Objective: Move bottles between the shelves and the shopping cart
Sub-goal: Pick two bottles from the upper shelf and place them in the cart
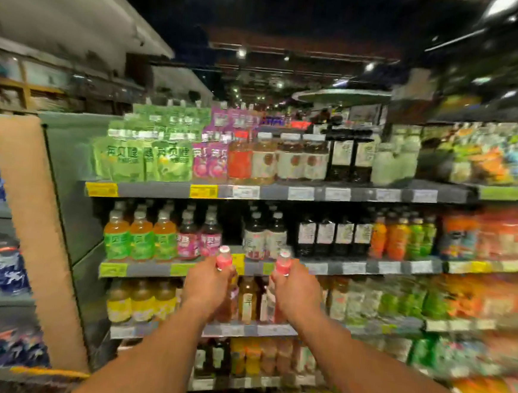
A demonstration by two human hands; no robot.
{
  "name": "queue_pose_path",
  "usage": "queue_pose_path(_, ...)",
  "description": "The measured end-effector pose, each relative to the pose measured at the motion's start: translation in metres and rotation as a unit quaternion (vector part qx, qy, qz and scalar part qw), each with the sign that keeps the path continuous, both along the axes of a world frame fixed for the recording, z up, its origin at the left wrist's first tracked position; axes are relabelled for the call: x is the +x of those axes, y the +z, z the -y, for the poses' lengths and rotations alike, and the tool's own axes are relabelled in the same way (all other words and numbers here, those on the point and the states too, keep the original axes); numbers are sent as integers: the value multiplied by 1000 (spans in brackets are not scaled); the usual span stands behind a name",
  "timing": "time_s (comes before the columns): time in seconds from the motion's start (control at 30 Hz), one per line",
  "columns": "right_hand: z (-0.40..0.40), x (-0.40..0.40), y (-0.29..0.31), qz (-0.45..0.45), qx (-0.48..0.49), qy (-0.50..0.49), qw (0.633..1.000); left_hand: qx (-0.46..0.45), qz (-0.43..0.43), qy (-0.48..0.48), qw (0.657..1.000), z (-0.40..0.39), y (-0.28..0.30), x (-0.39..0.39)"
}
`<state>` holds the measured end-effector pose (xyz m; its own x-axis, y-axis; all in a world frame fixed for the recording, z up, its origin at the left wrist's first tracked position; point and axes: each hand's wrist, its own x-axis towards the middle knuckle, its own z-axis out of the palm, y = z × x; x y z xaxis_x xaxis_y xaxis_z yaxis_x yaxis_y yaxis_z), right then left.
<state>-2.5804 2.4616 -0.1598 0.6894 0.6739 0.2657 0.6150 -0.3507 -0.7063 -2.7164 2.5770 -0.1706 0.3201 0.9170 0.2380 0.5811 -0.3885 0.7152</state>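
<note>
Upright, a pink bottle [224, 260] tops each fist [208, 280].

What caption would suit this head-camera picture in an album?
Left hand and right hand each grip a pink bottle before stocked drink shelves.

Two small pink bottles with pale caps stood upright side by side, well apart. The left bottle [224, 259] and the right bottle [283, 264] each showed only cap and shoulder; their lower parts were hidden. Both were raised in front of the shelves [282, 193], level with the second shelf's edge.
</note>
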Motion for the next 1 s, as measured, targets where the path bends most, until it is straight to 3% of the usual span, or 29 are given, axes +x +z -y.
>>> queue_pose_path(0.23, 175, 143, 20, 31, 20, -113, 993, 16, 19, -145, 989, 151, 27, 172)
queue_pose_path(0.5, 328, 268, 34, 55, -1, -209, 976, 37, 24, -224, 974, 276, 46, 319)
queue_pose_path(0.63, 380, 326, 34, 87, -65, -237, 965, 32, 15, -243, 969, 324, 49, 388)
queue_pose_path(1.0, 475, 482, 37, 58, -24, -330, 942, 64, -9, -334, 940, 412, 52, 597)
